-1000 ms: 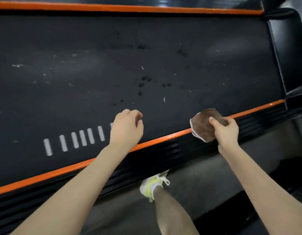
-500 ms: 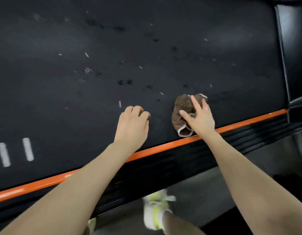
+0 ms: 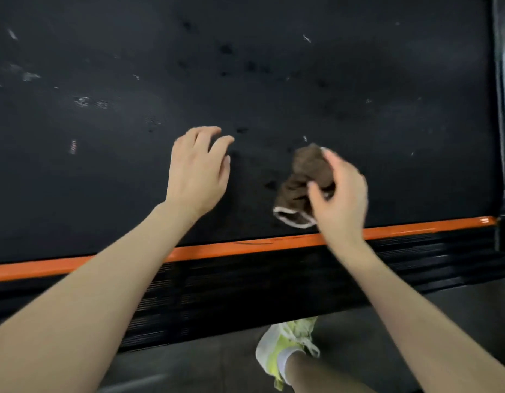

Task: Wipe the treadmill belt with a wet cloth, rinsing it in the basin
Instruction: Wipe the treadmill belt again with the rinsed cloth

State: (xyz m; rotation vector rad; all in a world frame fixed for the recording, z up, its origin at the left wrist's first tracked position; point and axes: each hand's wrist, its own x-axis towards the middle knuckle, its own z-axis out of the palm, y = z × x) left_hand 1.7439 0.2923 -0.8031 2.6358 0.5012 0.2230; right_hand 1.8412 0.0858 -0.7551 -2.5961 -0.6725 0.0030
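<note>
Black treadmill belt [image 3: 387, 80], bordered on the near side by an orange strip [image 3: 245, 246]; surface carries scattered pale flecks [image 3: 84, 101] and dark spots [image 3: 225, 49]; crumpled brown cloth [image 3: 305, 177], white-hemmed, lies on it near that strip.

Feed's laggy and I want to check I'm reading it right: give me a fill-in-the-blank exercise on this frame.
1. The cloth gripped by the right hand is ____ in colour.
2. The left hand, fingers loose over the treadmill belt, holds ____.
3. The strip along the belt's near edge is ____.
Missing words: brown; nothing; orange.
</note>
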